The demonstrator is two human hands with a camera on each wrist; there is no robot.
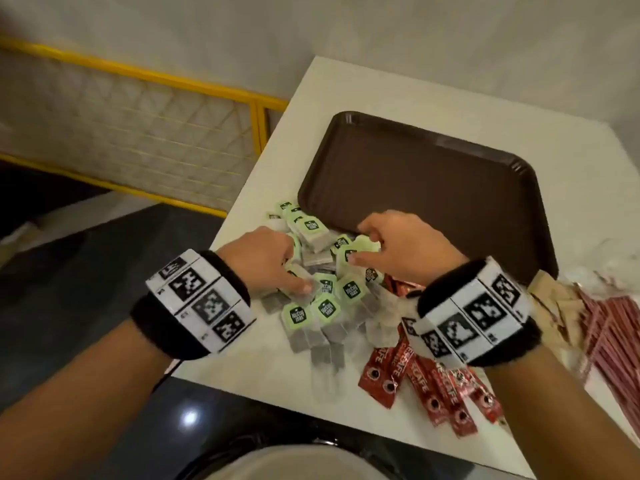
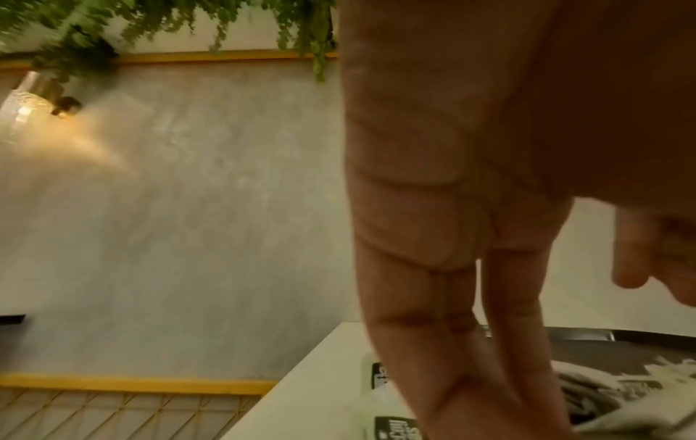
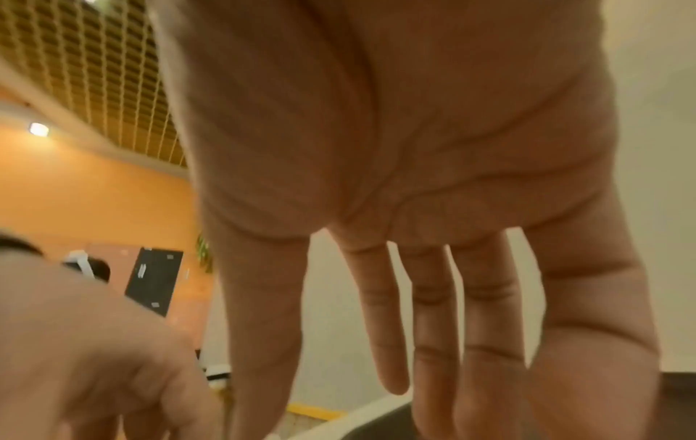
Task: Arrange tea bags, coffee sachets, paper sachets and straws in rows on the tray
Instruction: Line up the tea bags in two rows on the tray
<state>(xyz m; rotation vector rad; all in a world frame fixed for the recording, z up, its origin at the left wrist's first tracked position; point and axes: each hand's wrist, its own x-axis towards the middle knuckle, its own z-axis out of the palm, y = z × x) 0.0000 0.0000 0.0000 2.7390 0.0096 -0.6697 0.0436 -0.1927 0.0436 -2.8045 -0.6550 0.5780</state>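
A brown tray (image 1: 433,188) lies bare on the white table. A heap of tea bags (image 1: 327,306) with green tags sits at its near-left corner. My left hand (image 1: 298,268) is on the heap's left side, thumb lying on one bag. In the left wrist view its fingers (image 2: 471,357) reach straight down among the tea bags (image 2: 395,428). My right hand (image 1: 360,245) rests on the heap's far side by the tray's rim, and its fingers (image 3: 433,342) are straight and spread. Red coffee sachets (image 1: 415,379), brown paper sachets (image 1: 561,306) and red-wrapped straws (image 1: 616,341) lie to the right.
The table (image 1: 346,84) stands in a corner, with a wall behind and to the right. Its left edge drops to a dark floor. A yellow-framed mesh railing (image 1: 138,133) runs at the left. The table's near edge is close to my body.
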